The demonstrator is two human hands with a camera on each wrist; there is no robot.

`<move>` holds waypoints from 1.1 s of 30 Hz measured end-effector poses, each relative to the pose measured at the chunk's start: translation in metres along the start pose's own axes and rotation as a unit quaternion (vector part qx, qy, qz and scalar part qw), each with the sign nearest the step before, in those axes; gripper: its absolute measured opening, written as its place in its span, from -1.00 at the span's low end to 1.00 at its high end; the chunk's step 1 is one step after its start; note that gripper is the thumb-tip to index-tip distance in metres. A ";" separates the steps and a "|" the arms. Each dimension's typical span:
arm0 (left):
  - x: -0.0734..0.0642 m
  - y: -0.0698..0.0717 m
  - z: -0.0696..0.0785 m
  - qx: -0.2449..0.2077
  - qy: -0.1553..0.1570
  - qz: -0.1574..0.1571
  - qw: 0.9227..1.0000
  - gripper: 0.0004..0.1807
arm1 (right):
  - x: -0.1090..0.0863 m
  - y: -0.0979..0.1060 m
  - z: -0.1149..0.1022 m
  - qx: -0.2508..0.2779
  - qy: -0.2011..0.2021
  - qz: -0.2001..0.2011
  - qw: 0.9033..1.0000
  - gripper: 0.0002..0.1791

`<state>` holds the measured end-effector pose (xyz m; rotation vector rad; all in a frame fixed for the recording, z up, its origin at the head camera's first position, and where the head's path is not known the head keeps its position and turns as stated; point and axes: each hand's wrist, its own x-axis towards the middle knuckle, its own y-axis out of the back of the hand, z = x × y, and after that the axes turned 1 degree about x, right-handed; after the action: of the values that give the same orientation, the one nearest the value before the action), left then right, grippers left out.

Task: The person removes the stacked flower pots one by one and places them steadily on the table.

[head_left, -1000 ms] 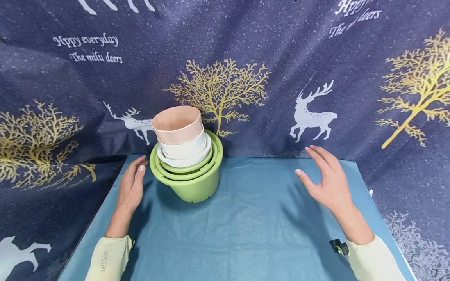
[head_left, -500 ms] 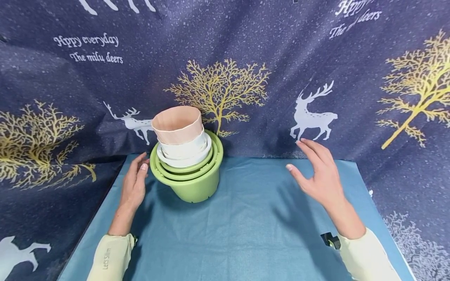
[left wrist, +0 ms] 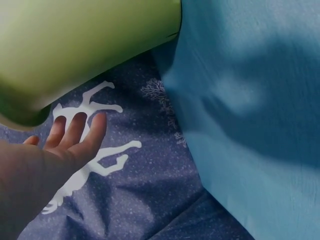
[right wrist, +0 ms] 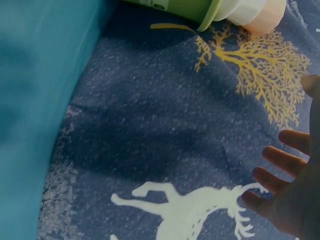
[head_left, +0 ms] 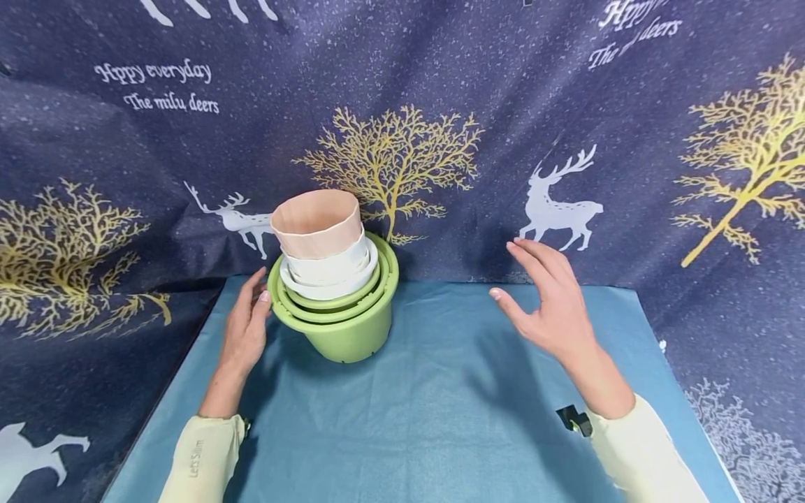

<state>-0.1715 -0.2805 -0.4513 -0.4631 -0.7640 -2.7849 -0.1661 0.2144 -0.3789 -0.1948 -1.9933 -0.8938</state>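
Note:
Several flower pots stand nested in one stack at the back left of the table. Lowest and outermost is a green pot, with further green rims inside it. White pots sit within those, and a pink pot tops the stack. My left hand is beside the stack's left side, thumb close to the green rim; whether it touches I cannot tell. In the left wrist view its fingers are spread below the green pot. Out to the right, my right hand hovers above the table with fingers extended, holding nothing.
A blue cloth covers the table. Behind it hangs a dark blue curtain printed with trees and deer, close behind the stack. A small dark device is at the right wrist.
My right hand has moved left, toward the stack, and slightly away from me. The left hand has shifted a little rightward, nearer the green rim. The pots have stayed in place.

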 end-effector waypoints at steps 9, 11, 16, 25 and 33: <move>0.002 -0.004 0.003 -0.006 -0.010 -0.007 1.000 -0.42 | 0.014 -0.010 -0.013 0.012 0.028 -0.006 1.000 -0.22; 0.002 -0.005 0.004 -0.007 -0.009 -0.009 1.000 -0.41 | 0.016 -0.012 -0.015 0.014 0.033 -0.005 0.999 -0.23; 0.003 -0.007 0.005 -0.004 -0.011 -0.007 1.000 -0.42 | 0.020 -0.016 -0.019 0.020 0.039 -0.003 0.999 -0.23; 0.003 -0.008 0.001 -0.037 -0.017 -0.020 0.999 -0.42 | 0.030 -0.023 -0.028 0.036 0.050 0.000 0.998 -0.24; 0.002 -0.010 0.002 -0.074 -0.020 -0.029 0.997 -0.42 | 0.040 -0.031 -0.038 0.049 0.047 -0.005 0.998 -0.23</move>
<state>-0.1758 -0.2715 -0.4533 -0.5313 -0.5899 -2.9073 -0.1771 0.1588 -0.3504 -0.0865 -1.9466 -0.7947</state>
